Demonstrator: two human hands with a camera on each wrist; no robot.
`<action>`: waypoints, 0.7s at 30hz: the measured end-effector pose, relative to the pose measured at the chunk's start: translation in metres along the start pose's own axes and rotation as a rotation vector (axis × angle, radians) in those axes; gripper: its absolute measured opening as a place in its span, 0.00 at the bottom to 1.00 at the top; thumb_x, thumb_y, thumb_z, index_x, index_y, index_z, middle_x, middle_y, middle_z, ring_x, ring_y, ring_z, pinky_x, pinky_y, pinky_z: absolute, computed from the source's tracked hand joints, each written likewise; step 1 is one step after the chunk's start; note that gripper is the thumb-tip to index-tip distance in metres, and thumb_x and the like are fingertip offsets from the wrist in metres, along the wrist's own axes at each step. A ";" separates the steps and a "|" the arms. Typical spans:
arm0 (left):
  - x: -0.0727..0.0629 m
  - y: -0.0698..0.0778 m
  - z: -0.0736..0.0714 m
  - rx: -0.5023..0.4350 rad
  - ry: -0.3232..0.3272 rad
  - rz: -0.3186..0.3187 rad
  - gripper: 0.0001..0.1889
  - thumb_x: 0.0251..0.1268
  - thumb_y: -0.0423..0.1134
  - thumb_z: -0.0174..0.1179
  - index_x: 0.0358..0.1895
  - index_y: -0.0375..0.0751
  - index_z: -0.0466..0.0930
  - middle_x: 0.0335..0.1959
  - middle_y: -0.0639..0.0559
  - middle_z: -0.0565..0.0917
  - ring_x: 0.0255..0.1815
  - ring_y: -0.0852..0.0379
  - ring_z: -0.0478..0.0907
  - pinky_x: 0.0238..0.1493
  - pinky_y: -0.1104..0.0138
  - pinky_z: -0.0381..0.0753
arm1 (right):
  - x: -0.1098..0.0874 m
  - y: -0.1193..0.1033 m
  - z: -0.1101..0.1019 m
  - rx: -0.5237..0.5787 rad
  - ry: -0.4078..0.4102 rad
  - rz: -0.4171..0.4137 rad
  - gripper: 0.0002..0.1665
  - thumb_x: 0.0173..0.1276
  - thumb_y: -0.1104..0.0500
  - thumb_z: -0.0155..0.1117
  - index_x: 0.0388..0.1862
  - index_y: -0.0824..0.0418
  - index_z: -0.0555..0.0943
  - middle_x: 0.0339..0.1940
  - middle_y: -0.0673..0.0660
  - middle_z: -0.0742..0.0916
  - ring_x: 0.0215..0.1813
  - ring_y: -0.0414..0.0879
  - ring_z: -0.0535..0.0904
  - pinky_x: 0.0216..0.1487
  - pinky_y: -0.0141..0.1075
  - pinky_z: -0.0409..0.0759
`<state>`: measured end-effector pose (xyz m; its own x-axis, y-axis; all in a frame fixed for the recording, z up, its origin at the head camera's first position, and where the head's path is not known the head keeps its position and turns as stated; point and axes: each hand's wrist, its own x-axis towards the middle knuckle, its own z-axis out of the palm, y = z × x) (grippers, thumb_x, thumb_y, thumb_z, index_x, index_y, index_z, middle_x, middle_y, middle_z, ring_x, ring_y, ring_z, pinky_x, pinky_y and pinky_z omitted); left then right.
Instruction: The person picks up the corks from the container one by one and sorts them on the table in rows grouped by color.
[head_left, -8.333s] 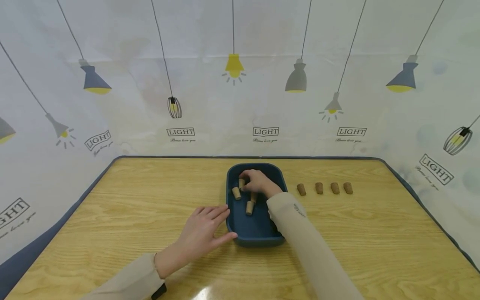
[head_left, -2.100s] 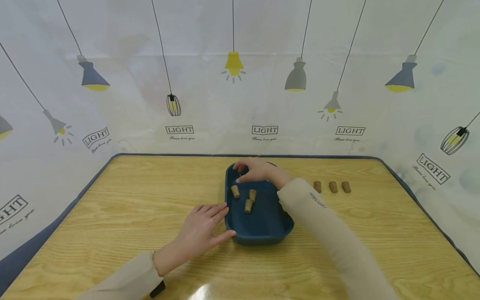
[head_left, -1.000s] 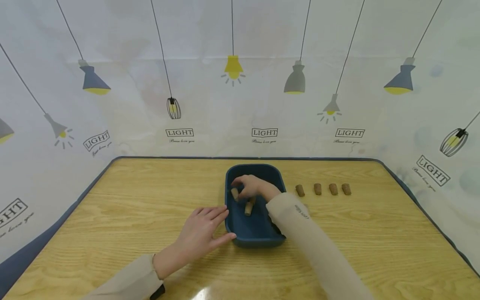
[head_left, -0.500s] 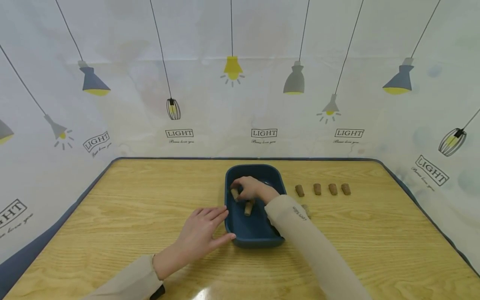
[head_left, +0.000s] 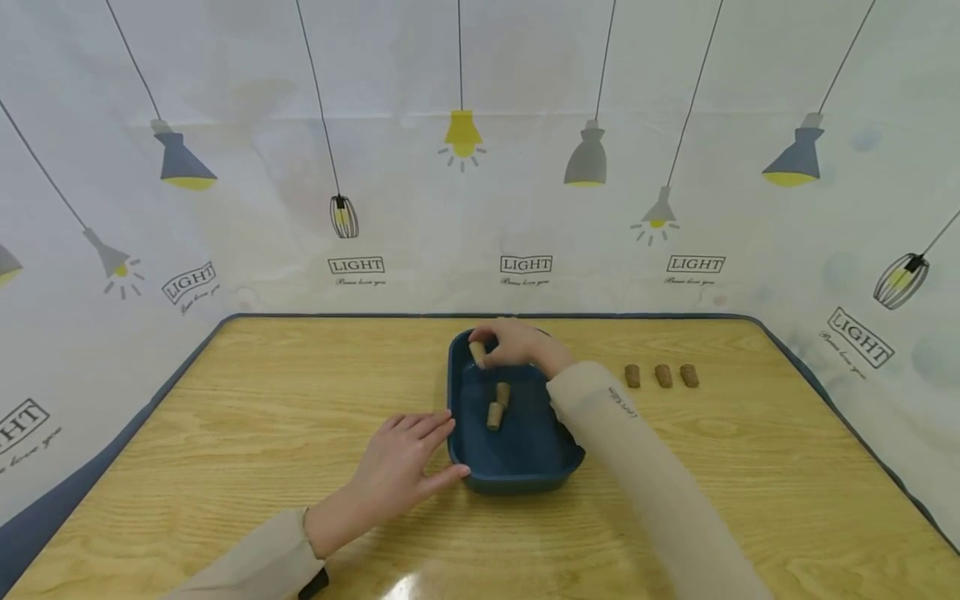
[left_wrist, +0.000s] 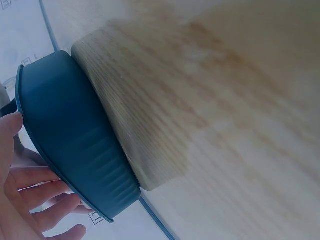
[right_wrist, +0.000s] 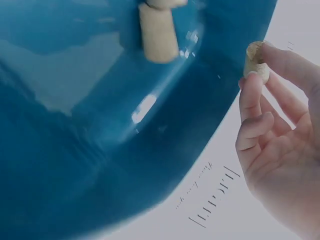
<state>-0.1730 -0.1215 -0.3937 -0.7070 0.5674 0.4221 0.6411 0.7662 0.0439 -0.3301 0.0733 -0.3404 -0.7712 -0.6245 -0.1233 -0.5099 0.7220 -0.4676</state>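
A deep blue tray (head_left: 517, 481) sits on the wooden table. Inside it lie two tapered corks, one paler cork (head_left: 495, 416) in front of another cork (head_left: 503, 394). My right hand (head_left: 517, 343) pinches a third cork (head_left: 477, 354) between thumb and fingers, over the far left part of the tray; the right wrist view shows this cork (right_wrist: 256, 62) held at the fingertips, above the rim. My left hand (head_left: 401, 458) touches the tray's left side with straight fingers, the thumb at the near left corner. In the left wrist view its fingers (left_wrist: 37, 195) spread along the tray wall.
On the table to the right stand three darker corks in a row, among them a cork (head_left: 633, 376) nearest the sleeve (head_left: 637, 442). The right sleeve covers the table beside the tray. A printed backdrop (head_left: 420, 208) rises behind the table's far edge.
My right hand has lifted a cork from the tray's left side, moving up and away. Two corks beside the tray are now behind the sleeve. Eight seconds ago the tray held more corks.
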 end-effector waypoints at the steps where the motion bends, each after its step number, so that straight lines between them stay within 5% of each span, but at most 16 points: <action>1: 0.000 0.000 0.000 0.001 0.003 0.002 0.33 0.55 0.64 0.48 0.50 0.39 0.78 0.52 0.49 0.75 0.50 0.53 0.72 0.48 0.58 0.69 | -0.001 0.000 -0.003 -0.002 0.005 -0.007 0.26 0.57 0.62 0.60 0.57 0.62 0.71 0.52 0.58 0.76 0.54 0.50 0.69 0.52 0.41 0.67; 13: 0.000 0.000 0.000 0.004 0.015 0.007 0.32 0.55 0.64 0.50 0.49 0.39 0.78 0.51 0.48 0.76 0.49 0.53 0.72 0.47 0.58 0.69 | -0.021 0.005 -0.031 -0.029 0.038 -0.098 0.26 0.56 0.63 0.61 0.55 0.65 0.72 0.49 0.59 0.78 0.53 0.51 0.70 0.53 0.44 0.66; 21: 0.001 0.001 0.000 0.010 0.007 -0.001 0.32 0.54 0.64 0.50 0.49 0.39 0.78 0.51 0.48 0.76 0.49 0.53 0.72 0.46 0.58 0.70 | -0.041 0.016 -0.034 -0.031 0.047 -0.148 0.25 0.57 0.62 0.62 0.55 0.67 0.72 0.49 0.60 0.78 0.44 0.51 0.74 0.38 0.38 0.73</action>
<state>-0.1729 -0.1204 -0.3934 -0.7055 0.5646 0.4284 0.6375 0.7697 0.0353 -0.3200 0.1205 -0.3129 -0.7036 -0.7105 -0.0135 -0.6303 0.6327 -0.4500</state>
